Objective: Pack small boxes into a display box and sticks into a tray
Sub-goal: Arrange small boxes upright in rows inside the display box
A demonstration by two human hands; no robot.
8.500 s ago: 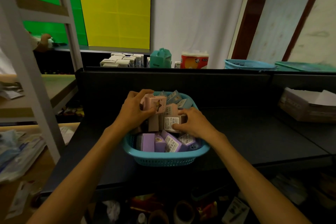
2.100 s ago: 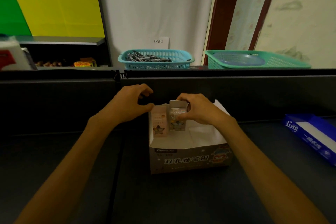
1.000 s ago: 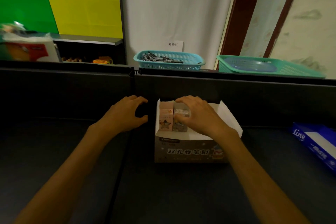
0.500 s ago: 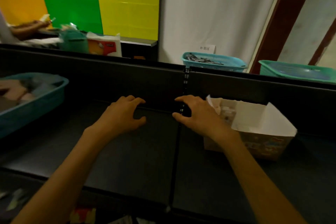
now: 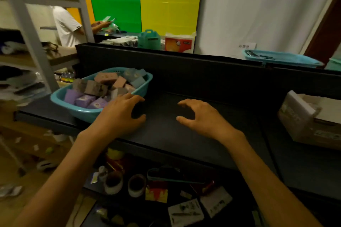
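Note:
A teal basket (image 5: 145, 84) on the left of the dark shelf (image 5: 184, 134) is heaped with several small pink, purple and blue boxes (image 5: 96, 88). My left hand (image 5: 120, 114) hovers at the basket's near right corner, fingers loosely curled, holding nothing. My right hand (image 5: 204, 116) floats over the bare shelf, also empty, fingers spread and bent. The cardboard display box (image 5: 310, 120) stands at the far right edge, cut off by the frame. A blue basket of sticks (image 5: 280, 58) sits behind the shelf's back wall.
A person in a white shirt (image 5: 66, 26) works at the back left beside a metal rack (image 5: 27, 24). A green carton (image 5: 149, 39) and a tissue pack (image 5: 180, 42) stand behind the back wall. Tape rolls (image 5: 125, 183) and clutter lie on the lower level.
The view has swung left: the basket of small boxes has come close to my left hand, and the display box has slid to the far right. Both hands stay empty.

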